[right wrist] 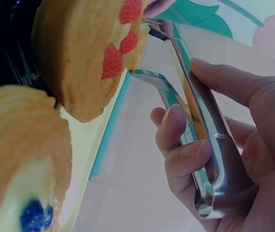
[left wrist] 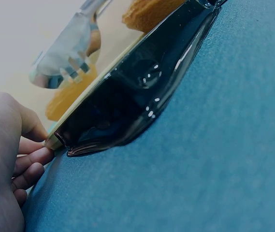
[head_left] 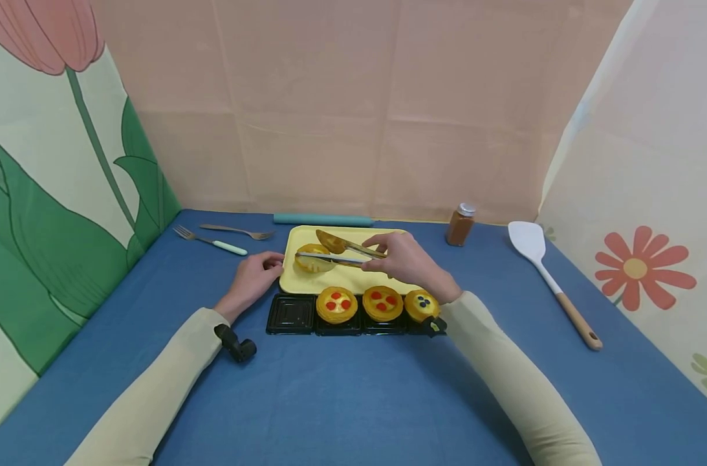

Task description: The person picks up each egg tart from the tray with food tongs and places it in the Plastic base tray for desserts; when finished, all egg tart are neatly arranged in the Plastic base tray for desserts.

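Observation:
My right hand (head_left: pixel 401 254) grips a pair of metal serving tongs (right wrist: pixel 222 154) between thumb and fingers. The tongs' two ends are spread apart, one flat slotted end overlapping an egg tart (head_left: pixel 311 248) at the left of the yellow tray (head_left: pixel 353 281), the other raised behind. At the tray's left edge, my left hand (head_left: pixel 257 281) pinches the rim near the front corner, as the left wrist view shows. Directly in front of the tray is a black plastic container (head_left: pixel 292 314) with square compartments; its leftmost compartment holds nothing.
Two red-topped tarts (head_left: pixel 337 305) and a blueberry-topped tart (head_left: pixel 418 304) sit in the other compartments. Two forks (head_left: pixel 228 247) lie left. A teal rod (head_left: pixel 323 220) lies behind the tray, a brown spice jar (head_left: pixel 460 226) stands back right, and a white spatula (head_left: pixel 542 266) lies right.

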{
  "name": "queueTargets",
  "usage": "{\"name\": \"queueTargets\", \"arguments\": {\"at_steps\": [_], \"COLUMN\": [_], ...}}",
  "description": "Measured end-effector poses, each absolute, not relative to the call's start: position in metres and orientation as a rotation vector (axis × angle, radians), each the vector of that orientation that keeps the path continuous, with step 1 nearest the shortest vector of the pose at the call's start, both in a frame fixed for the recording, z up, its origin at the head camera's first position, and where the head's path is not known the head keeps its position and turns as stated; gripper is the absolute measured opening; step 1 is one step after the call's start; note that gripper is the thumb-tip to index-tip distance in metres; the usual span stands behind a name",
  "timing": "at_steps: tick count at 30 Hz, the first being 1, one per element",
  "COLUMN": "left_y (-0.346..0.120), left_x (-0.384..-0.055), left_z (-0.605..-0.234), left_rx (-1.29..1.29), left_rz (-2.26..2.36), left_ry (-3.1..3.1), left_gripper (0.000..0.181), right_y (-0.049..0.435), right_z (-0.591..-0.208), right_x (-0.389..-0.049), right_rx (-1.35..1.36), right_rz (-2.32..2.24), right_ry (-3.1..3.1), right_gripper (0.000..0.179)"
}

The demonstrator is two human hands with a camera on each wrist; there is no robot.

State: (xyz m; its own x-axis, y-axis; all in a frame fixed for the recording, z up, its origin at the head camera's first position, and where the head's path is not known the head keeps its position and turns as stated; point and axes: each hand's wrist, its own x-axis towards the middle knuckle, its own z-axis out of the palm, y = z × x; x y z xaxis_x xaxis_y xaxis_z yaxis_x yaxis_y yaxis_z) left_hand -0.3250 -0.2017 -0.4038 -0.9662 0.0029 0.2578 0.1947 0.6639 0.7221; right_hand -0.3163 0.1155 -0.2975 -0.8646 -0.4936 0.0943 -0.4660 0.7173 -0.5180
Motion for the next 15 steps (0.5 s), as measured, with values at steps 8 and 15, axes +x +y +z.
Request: {"name": "queueTargets", "arguments": {"at_steps": [8, 15], "left_y": [-0.2006, -0.1991], "left_x": [-0.3230, -0.3226], "left_z": [-0.4029, -0.4015], "left_rx": [-0.158, -0.142], "left_rz": [-1.180, -1.178], "left_ry": [-2.646, -2.656], "left_gripper": [0.039, 0.039], "right_y": [0.1157, 0.1167], "right_z": [-0.2986, -0.3010], "right_x": [-0.3161, -0.3173], "right_rx": [-0.833, -0.845], "right_rz": [-0.808, -0.795], "right_ry": [2.878, 2.884], "right_gripper": [0.047, 0.047]}}
